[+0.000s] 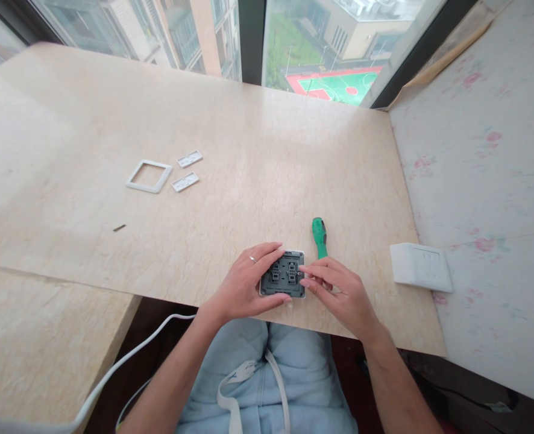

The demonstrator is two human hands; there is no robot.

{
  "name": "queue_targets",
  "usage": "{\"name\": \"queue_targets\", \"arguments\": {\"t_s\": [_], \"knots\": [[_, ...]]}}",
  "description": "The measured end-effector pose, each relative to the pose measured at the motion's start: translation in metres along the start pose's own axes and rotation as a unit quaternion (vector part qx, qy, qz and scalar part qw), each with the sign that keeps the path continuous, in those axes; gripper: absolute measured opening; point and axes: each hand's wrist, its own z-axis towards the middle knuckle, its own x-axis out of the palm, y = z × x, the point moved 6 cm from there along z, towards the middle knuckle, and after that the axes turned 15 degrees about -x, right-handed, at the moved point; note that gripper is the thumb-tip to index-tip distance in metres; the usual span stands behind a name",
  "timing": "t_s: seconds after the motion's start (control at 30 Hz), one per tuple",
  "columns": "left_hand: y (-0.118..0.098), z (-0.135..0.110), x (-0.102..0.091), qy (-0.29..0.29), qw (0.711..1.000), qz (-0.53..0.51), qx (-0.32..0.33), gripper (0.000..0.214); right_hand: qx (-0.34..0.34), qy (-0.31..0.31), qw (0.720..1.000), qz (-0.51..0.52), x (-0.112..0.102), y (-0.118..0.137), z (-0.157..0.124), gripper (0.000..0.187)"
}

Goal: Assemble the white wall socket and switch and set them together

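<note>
A grey switch module point(284, 274) with its inner parts showing lies near the front edge of the beige stone counter point(231, 150). My left hand point(244, 282) grips the module's left side, thumb under its lower edge, a ring on one finger. My right hand point(337, 290) is at the module's right edge with fingertips pinched together on something tiny that I cannot make out. A green-handled screwdriver point(319, 236) lies on the counter just behind my right hand.
A white square frame point(148, 176) and two small white rocker plates point(189, 158) point(185, 181) lie at the left middle. A small dark screw point(119, 228) rests further left. A white wall socket point(420, 266) sticks out of the floral wall at right. Windows run along the back.
</note>
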Motion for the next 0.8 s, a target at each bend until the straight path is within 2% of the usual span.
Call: {"name": "queue_targets", "arguments": {"t_s": [0.1,0.17,0.27,0.37,0.5,0.57,0.67,0.8], "knots": [[-0.001,0.0,-0.001,0.002,1.0,-0.002,-0.002,0.08,0.0,-0.013,1.0,-0.01,-0.003,-0.001,-0.003,0.027],[-0.001,0.0,-0.001,0.006,1.0,-0.002,-0.004,0.083,0.003,-0.02,0.999,-0.026,-0.004,-0.003,-0.007,0.039],[0.0,-0.002,-0.001,0.01,1.0,-0.015,-0.007,0.097,0.005,-0.012,0.999,-0.044,-0.002,-0.004,-0.014,0.058],[0.002,-0.003,-0.002,0.008,0.999,-0.048,-0.012,0.106,0.014,0.001,0.999,-0.048,0.003,-0.005,-0.023,0.069],[0.005,-0.003,-0.008,-0.019,0.992,-0.125,-0.016,0.091,0.035,0.004,0.999,-0.037,0.008,-0.004,-0.034,0.077],[0.008,-0.003,-0.014,-0.056,0.981,-0.185,-0.024,0.075,0.036,0.007,0.999,-0.039,0.01,-0.002,-0.038,0.077],[0.021,-0.008,-0.028,-0.149,0.956,-0.242,-0.066,0.049,0.029,0.012,0.998,-0.061,0.012,0.001,-0.041,0.074],[0.052,-0.025,-0.057,-0.284,0.921,-0.215,-0.158,0.034,0.01,-0.006,0.996,-0.086,0.009,0.003,-0.044,0.069]]}}
